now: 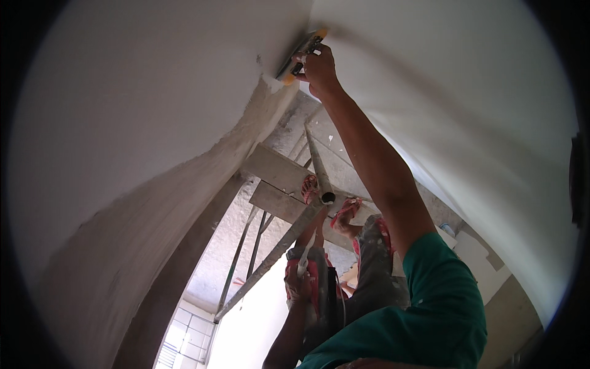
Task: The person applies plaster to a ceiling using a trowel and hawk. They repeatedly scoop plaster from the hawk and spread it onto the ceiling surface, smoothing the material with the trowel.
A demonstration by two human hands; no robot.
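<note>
High in the wall corner, my right hand (318,66) is closed around the handle of a wide skimming blade (301,56). The blade has yellow ends and a dark grip, and its long edge lies against the left wall (153,92). Smooth white plaster covers the upper part of that wall; below a ragged edge the surface (184,190) is rougher and greyer. Down by my left knee, my left hand (297,289) is closed, with something whitish showing above the fingers; what it holds I cannot make out.
My feet in red sandals stand on scaffold planks (281,169). A metal scaffold pole (270,258) slopes past my legs, with its open tube end (327,198) close to my feet. The smooth right wall (479,123) curves alongside my right arm. A barred window (184,335) is at lower left.
</note>
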